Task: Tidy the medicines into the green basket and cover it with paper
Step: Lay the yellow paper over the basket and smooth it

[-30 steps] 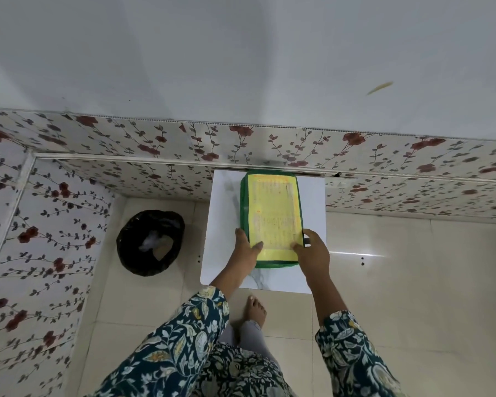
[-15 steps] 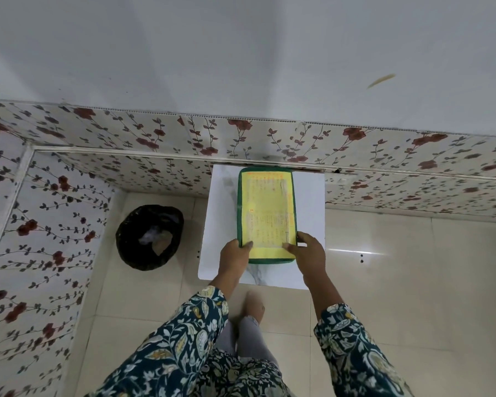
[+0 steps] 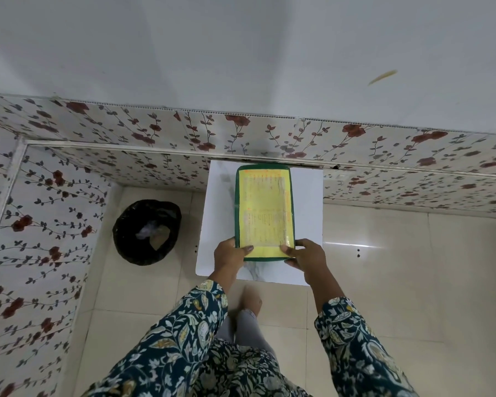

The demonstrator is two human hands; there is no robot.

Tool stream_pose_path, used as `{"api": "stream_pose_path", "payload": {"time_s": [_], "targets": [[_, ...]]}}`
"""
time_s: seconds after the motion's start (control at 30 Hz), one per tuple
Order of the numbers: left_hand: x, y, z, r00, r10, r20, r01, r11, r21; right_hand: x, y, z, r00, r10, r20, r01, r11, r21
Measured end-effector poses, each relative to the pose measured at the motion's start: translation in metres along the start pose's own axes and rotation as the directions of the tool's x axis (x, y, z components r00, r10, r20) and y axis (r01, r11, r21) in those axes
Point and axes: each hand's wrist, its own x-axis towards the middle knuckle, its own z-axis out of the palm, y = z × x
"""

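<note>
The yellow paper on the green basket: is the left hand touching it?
Touching. In the head view, the left hand lays its thumb on the near edge of the yellow paper, which covers the green basket.

Since the earlier frames, green basket [image 3: 263, 257] sits farther back on white table [image 3: 307, 202]. Left hand [image 3: 229, 255] and right hand [image 3: 308, 256] now grip its near corners, thumbs over yellow paper [image 3: 265, 210].

Soft even light, floor glare, warped edges.
</note>
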Motion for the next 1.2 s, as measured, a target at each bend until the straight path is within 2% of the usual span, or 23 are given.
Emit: {"api": "stream_pose_path", "payload": {"time_s": [0.17, 0.37, 0.57, 0.6, 0.67, 0.73, 0.8, 0.87, 0.97, 1.03, 1.2], "targets": [[0.001, -0.007, -0.001, 0.998, 0.061, 0.014, -0.061, 0.998, 0.005, 0.002, 0.006, -0.001, 1.000, -0.025, 0.004, 0.025, 1.000, 0.006], [-0.004, -0.018, 0.000, 0.983, 0.182, 0.030, -0.184, 0.978, 0.097, -0.001, 0.017, 0.000, 0.997, -0.072, -0.016, 0.073, 0.996, 0.050], [-0.005, -0.010, -0.003, 0.986, 0.160, 0.045, -0.164, 0.980, 0.116, -0.004, 0.019, 0.001, 0.997, -0.066, -0.029, 0.069, 0.992, 0.109], [-0.006, -0.009, -0.004, 0.987, 0.155, 0.038, -0.158, 0.981, 0.115, -0.006, 0.016, 0.001, 0.997, -0.068, -0.029, 0.070, 0.995, 0.077], [-0.006, -0.003, -0.003, 0.984, 0.180, 0.010, -0.178, 0.957, 0.229, -0.005, 0.010, 0.001, 0.991, -0.122, -0.045, 0.115, 0.983, -0.144], [-0.004, 0.001, -0.001, 0.982, 0.188, -0.010, -0.173, 0.923, 0.344, -0.004, 0.004, 0.003, 0.973, -0.232, -0.005, 0.217, 0.915, -0.340], [-0.002, 0.005, 0.002, 0.995, 0.099, -0.010, -0.092, 0.951, 0.296, -0.004, -0.001, 0.008, 0.960, -0.270, 0.077, 0.276, 0.862, -0.424], [0.004, 0.006, 0.003, 1.000, -0.015, -0.013, 0.017, 0.986, 0.166, -0.001, -0.002, 0.011, 0.968, -0.238, 0.084, 0.248, 0.837, -0.487], [0.010, 0.008, 0.001, 0.983, -0.164, 0.079, 0.169, 0.984, -0.065, 0.005, -0.003, 0.008, 0.996, -0.083, 0.036, 0.089, 0.950, -0.298], [0.009, 0.011, -0.002, 0.961, -0.226, 0.157, 0.251, 0.954, -0.166, 0.008, -0.002, 0.005, 0.998, -0.011, 0.055, 0.021, 0.983, -0.180], [0.013, 0.006, -0.001, 0.958, -0.238, 0.162, 0.263, 0.952, -0.155, 0.006, 0.000, 0.002, 0.997, -0.031, 0.068, 0.038, 0.994, -0.104]]}}
